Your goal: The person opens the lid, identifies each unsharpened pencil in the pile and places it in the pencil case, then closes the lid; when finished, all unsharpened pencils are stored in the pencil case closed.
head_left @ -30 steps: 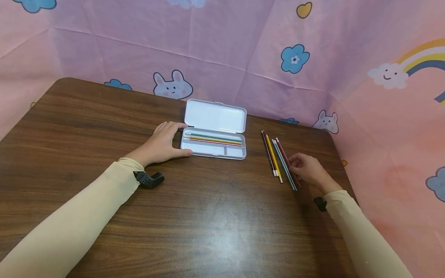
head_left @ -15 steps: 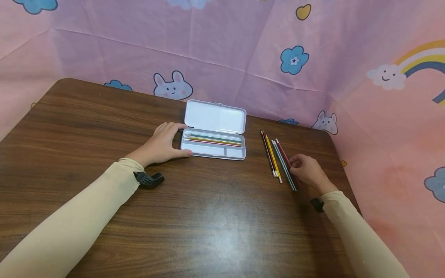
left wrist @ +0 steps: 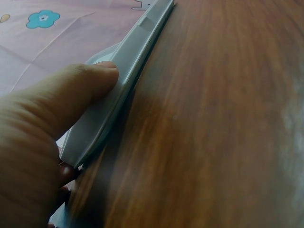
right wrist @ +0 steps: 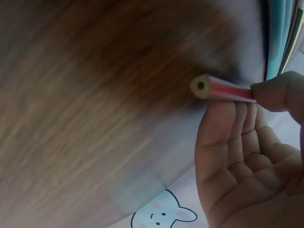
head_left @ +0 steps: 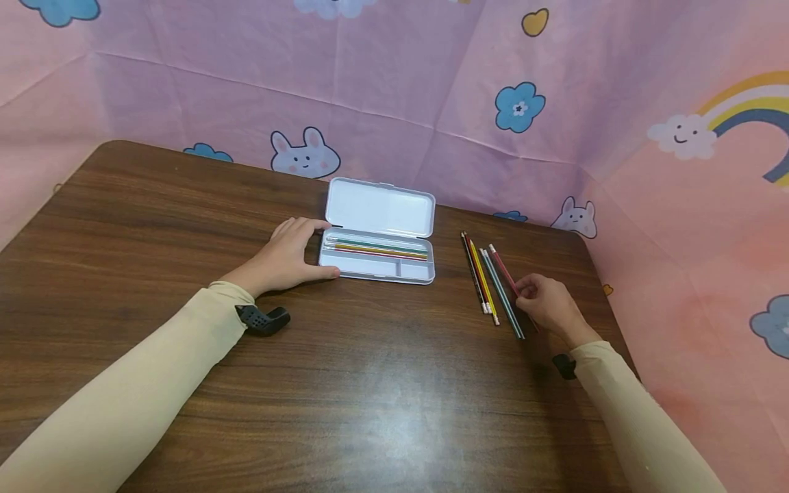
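An open white pencil case (head_left: 394,268) lies at the table's far middle, lid (head_left: 379,208) folded back, with a few coloured pencils (head_left: 377,248) in its long compartment. My left hand (head_left: 314,248) grips the case's left end; in the left wrist view its thumb (left wrist: 78,92) presses the case's rim (left wrist: 137,61). To the right, several loose pencils (head_left: 483,277) lie side by side. My right hand (head_left: 524,291) pinches the red pencil (head_left: 502,266), the outermost one, by its near part. The right wrist view shows that red pencil (right wrist: 223,89) held between thumb and fingers (right wrist: 221,121).
The brown wooden table (head_left: 345,383) is walled at the back and right by a pink cartoon-print cloth (head_left: 493,103). Its right rounded corner (head_left: 579,236) lies just beyond the loose pencils. A black wrist strap (head_left: 261,318) sits by my left sleeve.
My right hand has closed on the red pencil and drawn it slightly away from the teal one beside it. The left hand and the case have stayed put.
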A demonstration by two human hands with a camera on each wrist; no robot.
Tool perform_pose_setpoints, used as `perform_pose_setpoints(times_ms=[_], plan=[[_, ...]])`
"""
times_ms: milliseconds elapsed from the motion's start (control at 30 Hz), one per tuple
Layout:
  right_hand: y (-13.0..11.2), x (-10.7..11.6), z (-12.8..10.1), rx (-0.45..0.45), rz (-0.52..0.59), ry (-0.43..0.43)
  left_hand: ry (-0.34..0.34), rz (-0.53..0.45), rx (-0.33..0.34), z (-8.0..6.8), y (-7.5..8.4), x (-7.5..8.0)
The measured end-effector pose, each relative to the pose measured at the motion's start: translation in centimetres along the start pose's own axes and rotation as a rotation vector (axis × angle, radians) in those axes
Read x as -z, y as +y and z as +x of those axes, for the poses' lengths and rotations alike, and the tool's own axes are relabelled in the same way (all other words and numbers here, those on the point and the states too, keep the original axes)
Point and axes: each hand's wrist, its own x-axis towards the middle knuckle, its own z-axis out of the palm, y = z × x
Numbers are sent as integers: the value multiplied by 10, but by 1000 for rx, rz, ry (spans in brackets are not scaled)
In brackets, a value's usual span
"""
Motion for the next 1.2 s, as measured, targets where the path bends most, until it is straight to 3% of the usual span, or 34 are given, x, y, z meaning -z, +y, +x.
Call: perform_pose_setpoints(times_ms=[667, 900, 1200], plan=[[-28, 27, 4, 172, -28, 239, -3, -9, 0, -2, 2, 1], [-59, 22, 14, 298, -42, 299, 6, 6, 1, -1, 0, 0], [-106, 7, 31, 413, -132, 277, 3, 2, -5, -3, -1, 0]])
